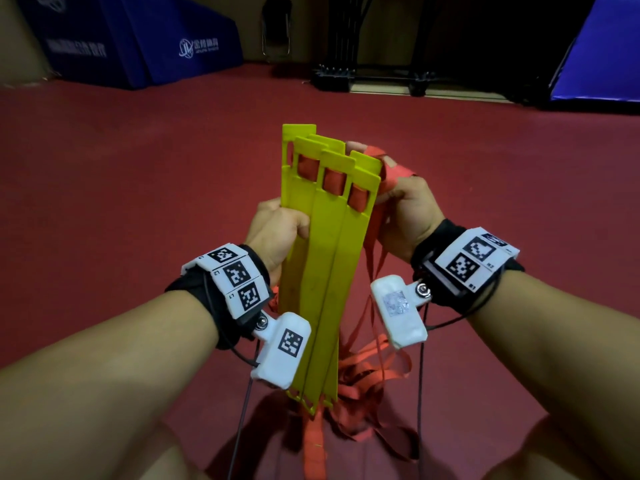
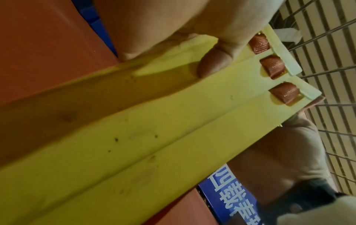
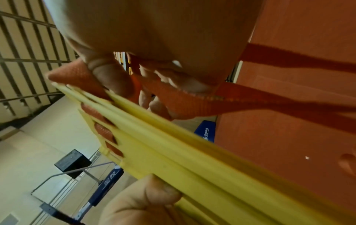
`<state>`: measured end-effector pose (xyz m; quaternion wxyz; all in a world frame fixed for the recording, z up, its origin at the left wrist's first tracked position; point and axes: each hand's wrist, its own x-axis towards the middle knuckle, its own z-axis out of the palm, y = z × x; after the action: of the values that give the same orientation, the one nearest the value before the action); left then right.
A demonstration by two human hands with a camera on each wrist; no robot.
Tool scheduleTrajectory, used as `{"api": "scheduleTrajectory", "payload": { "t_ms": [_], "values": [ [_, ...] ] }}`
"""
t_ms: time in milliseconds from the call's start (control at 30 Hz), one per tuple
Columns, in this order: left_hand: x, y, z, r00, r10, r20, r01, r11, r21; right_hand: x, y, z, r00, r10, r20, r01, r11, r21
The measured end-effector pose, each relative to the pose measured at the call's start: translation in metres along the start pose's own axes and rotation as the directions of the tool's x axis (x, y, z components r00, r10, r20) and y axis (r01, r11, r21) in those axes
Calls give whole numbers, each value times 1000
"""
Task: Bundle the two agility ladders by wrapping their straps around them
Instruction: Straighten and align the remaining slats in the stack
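Holding the stack of yellow rungs (image 1: 322, 258) up in the air over the red floor (image 1: 138, 188), the person is keeping both hands on it. The rungs are looking flat, stiff and light, like thin plastic boards, and they are fanning out a little at the far end, so they could slide over each other if the hold is loose. The orange strap (image 1: 377, 362) is soft and floppy; a lot of it is hanging down in loose loops below the stack, and short bits are showing through the slots near the far end of the rungs. A good place to hold is around the middle of the stack, squeezing all the rungs together, while the strap gets pulled tight by its free part. The left hand (image 1: 277, 230) is curling around the left side of the stack, with the thumb (image 2: 213, 64) pressing flat on top of a rung. The right hand (image 1: 405, 209) is at the right edge near the far end, with its fingers (image 3: 111, 79) closing around a piece of strap that is wrapping over them. No strap is going around the whole stack yet.
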<state>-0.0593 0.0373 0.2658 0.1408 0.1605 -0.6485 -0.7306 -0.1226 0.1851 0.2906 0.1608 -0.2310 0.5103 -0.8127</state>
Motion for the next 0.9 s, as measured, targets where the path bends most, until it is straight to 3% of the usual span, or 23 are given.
{"api": "scheduleTrajectory", "payload": {
  "t_ms": [200, 333, 433, 500, 600, 767, 900],
  "values": [
    [-2, 3, 0, 1000, -25, -9, 25, 999, 24, -1, 2, 4, 996, 84, -23, -77, 973, 217],
    [0, 1, -3, 999, -27, -43, 27, 999, 17, -1, 1, 7, 991, 131, -26, -120, 957, 265],
    [-2, 0, -1, 1000, -16, -13, 16, 999, 36, 0, 9, 17, 984, 134, -121, -111, 977, 183],
    [-5, -1, 5, 997, 45, 67, -46, 999, 16, 0, 17, 22, 975, 75, -208, -66, 996, 52],
    [-9, -1, 11, 981, 89, 172, -87, 996, -23, -2, 27, 25, 969, 60, -241, -73, 996, -44],
    [-13, -9, 2, 900, 159, 406, -134, 987, -91, -3, 23, 30, 959, -7, -282, -30, 991, -127],
    [-9, -17, 1, 923, 220, 315, -269, 956, 121, -5, 21, 30, 970, -46, -238, -20, 963, -267]
  ]
}}
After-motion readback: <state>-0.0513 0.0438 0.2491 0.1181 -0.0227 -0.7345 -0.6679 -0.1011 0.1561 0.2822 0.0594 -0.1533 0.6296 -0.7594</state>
